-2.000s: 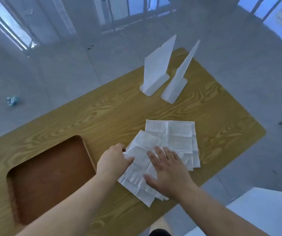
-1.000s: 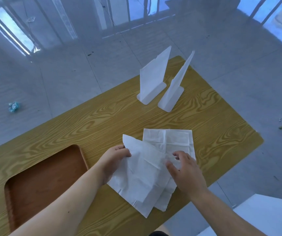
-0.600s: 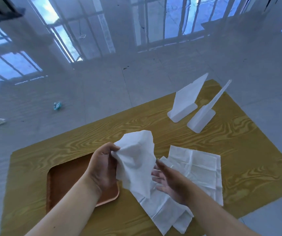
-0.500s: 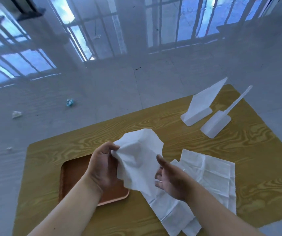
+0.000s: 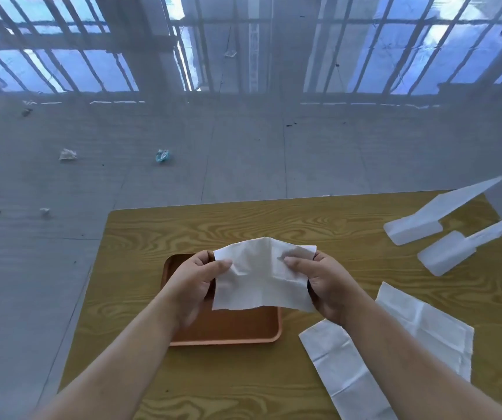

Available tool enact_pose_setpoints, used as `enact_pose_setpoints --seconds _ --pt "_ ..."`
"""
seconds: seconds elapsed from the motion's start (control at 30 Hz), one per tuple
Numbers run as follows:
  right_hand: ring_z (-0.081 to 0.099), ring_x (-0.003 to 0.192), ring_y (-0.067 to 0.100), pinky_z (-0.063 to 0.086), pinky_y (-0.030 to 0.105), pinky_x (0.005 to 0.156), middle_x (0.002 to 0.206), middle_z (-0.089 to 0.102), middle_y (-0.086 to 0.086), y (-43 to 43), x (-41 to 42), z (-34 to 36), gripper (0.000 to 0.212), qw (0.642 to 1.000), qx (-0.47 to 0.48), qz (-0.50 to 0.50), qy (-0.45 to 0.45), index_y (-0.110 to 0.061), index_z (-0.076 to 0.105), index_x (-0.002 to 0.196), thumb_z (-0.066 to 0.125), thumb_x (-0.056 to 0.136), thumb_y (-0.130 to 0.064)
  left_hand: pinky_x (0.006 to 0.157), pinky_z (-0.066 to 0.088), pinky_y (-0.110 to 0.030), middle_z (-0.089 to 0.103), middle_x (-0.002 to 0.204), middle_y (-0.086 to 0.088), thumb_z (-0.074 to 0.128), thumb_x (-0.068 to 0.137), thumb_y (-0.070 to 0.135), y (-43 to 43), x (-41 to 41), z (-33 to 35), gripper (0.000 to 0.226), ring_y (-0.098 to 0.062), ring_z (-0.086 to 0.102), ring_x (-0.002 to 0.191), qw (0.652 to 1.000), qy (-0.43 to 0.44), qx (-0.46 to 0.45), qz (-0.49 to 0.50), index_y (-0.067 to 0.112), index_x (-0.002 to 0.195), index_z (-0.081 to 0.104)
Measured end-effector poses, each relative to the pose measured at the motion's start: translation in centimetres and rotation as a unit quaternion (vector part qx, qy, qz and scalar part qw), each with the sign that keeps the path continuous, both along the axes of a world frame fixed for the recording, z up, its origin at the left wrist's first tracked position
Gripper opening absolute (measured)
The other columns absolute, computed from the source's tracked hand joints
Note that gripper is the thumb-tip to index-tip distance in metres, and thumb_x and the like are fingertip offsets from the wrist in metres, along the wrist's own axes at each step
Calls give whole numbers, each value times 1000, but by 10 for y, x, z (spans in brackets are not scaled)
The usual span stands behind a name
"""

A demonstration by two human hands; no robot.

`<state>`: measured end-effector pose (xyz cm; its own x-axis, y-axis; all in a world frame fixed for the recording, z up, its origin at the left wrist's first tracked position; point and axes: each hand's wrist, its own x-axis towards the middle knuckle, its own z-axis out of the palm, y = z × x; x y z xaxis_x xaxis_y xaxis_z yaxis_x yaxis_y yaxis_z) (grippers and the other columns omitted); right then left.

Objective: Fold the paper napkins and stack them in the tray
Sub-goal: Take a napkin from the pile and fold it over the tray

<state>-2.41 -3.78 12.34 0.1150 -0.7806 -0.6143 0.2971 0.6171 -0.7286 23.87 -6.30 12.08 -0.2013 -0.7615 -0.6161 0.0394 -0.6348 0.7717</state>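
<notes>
I hold one white paper napkin [image 5: 260, 275] up in the air, doubled over, above the brown tray [image 5: 231, 330]. My left hand [image 5: 196, 283] pinches its left edge and my right hand [image 5: 324, 281] pinches its right edge. The tray lies on the wooden table [image 5: 274, 225] and its visible part holds nothing. The rest of the unfolded napkins [image 5: 419, 322] lie flat to the right, partly under my right forearm.
Two white plastic stands [image 5: 431, 219] sit at the table's far right. Crumpled scraps of paper [image 5: 161, 155] lie on the grey floor beyond the table. The table's left edge runs close to the tray.
I lifted one napkin off the pile and carried it left over the tray. My right hand, open half a second ago, now grips its right edge. The view swung left.
</notes>
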Motion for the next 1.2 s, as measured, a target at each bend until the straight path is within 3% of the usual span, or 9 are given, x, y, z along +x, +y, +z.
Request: enact_pose_setpoints --seconds 0.13,0.2,0.33,0.5,0.6,0.7,1.0,1.1,1.2 --pt "70 83 29 57 36 68 102 77 19 -2 10 2 24 998 -8 15 64 -4 79 107 57 101 -1 75 60 -45 80 101 -16 78 90 16 2 10 -9 12 -28 77 83 999 -36 14 10 11 98 71" --pt "70 91 33 56 41 76 113 76 25 -2 11 1 23 997 -9 20 72 -4 78 113 59 100 -2 73 58 -42 79 97 -13 79 86 17 2 16 -11 17 -24 75 79 999 -23 28 15 11 99 70" --pt "74 97 31 61 43 79 113 77 16 0 2 -6 27 998 -5 39 -42 -8 76 119 68 93 -10 80 63 -45 78 111 -14 79 85 26 1 34 -11 41 -30 75 100 993 110 50 -8 8 121 73" --pt "75 107 42 55 63 100 111 80 17 5 9 -26 26 991 55 41 118 -12 78 113 56 100 -4 83 63 -48 80 115 -20 75 96 19 5 27 -27 27 -35 79 100 996 -31 77 -19 3 118 74" --pt "77 96 34 63 53 88 108 81 13 5 5 -27 22 988 79 34 127 -17 79 109 61 100 -12 75 63 -41 82 109 -17 76 95 25 7 30 -33 24 -30 79 92 996 -42 74 -19 6 109 80" --pt "72 92 28 59 46 79 109 81 12 5 2 -27 19 988 78 25 133 -15 79 108 63 99 -13 62 61 -33 82 105 -15 75 96 29 7 31 -34 24 -24 78 82 997 -47 60 -20 7 103 81" --pt "75 90 25 61 40 74 103 82 7 4 9 -19 16 984 60 51 158 -19 81 102 66 97 -15 63 60 -29 83 97 -4 76 95 28 6 28 -26 18 -17 77 81 997 -61 33 -20 11 102 79" --pt "72 83 17 56 32 67 90 81 -4 7 22 -15 19 965 -36 46 254 -27 79 94 61 93 -20 61 57 -28 82 91 -3 80 91 25 7 24 -24 11 -17 74 78 997 -78 9 -12 15 94 78" --pt "55 57 12 42 29 52 75 73 0 8 38 -14 19 914 -133 65 377 -30 71 86 56 91 -21 61 56 -30 81 83 1 78 92 31 7 14 -22 12 -16 73 71 979 -197 -49 -25 20 86 78"
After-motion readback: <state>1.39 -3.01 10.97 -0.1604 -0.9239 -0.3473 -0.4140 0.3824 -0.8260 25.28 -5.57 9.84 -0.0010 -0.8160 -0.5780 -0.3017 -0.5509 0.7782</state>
